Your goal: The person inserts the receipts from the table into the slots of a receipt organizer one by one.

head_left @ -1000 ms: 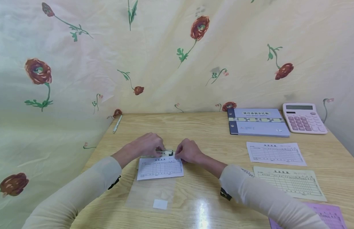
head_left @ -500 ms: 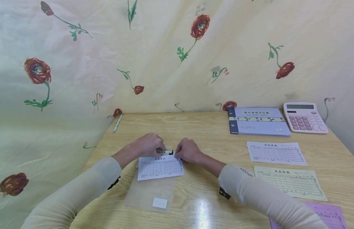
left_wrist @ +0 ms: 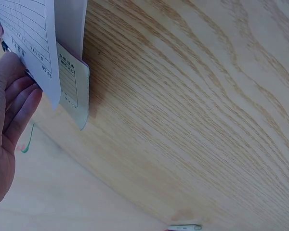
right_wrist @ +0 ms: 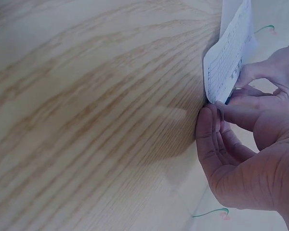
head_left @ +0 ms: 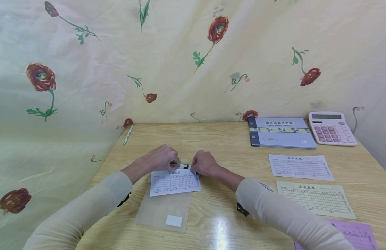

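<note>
In the head view a white printed form [head_left: 174, 183] lies at the middle of the table, over a translucent sheet [head_left: 163, 211] with a white label. My left hand [head_left: 162, 159] pinches a metal clip [head_left: 182, 166] with a dark end at the form's top edge. At the form's upper right corner, my right hand [head_left: 206, 164] pinches the paper between thumb and fingers, close to the clip. The left wrist view shows more paper beneath, including a pale yellow printed slip [left_wrist: 76, 91]. Fingers hide part of the clip.
A white form [head_left: 300, 167], a pale green form [head_left: 316, 200] and a purple form [head_left: 357, 234] lie on the right, the purple one partly under my right sleeve. Behind them are a blue account book [head_left: 278, 133] and a calculator [head_left: 332, 129]. A pen [head_left: 128, 134] lies back left.
The form's top edge has shifted slightly up toward the clip, covering print that showed there earlier. My right forearm has moved a little left. Both hands keep their hold.
</note>
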The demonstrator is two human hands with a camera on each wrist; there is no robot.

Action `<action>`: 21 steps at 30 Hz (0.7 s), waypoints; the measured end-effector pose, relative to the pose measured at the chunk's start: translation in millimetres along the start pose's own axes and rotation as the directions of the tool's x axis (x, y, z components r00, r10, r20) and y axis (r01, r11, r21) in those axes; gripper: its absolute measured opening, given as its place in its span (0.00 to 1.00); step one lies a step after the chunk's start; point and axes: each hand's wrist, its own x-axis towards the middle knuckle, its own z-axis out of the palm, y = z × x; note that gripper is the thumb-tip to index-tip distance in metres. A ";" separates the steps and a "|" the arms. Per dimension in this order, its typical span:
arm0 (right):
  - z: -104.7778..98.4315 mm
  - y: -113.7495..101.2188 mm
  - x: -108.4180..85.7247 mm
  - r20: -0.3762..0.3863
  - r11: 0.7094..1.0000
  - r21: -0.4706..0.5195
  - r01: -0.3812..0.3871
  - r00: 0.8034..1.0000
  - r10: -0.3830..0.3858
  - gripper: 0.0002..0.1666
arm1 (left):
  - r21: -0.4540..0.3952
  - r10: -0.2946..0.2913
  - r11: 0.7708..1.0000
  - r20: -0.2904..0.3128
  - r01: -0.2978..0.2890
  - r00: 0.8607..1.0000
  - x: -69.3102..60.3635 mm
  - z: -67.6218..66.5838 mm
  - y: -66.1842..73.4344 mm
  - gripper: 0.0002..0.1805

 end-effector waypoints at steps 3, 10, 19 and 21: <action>-0.9 -0.6 0.4 0.006 1.000 0.015 -0.009 1.000 0.009 0.06 | 0.002 -0.005 1.000 0.003 0.005 1.000 0.3 0.3 -0.1 0.08; -3.7 -2.7 0.3 0.029 0.999 0.033 -0.033 0.999 0.032 0.05 | 0.004 -0.016 1.000 0.007 0.016 1.000 0.2 -0.6 1.4 0.09; -4.0 -4.4 1.3 0.029 0.999 0.018 -0.051 0.998 0.050 0.05 | 0.001 -0.001 1.000 0.007 0.001 1.000 0.1 -1.5 2.6 0.08; -4.5 -5.1 1.5 0.028 0.998 0.015 -0.057 0.998 0.057 0.05 | 0.001 0.005 1.000 0.004 -0.005 1.000 0.2 -1.3 2.1 0.07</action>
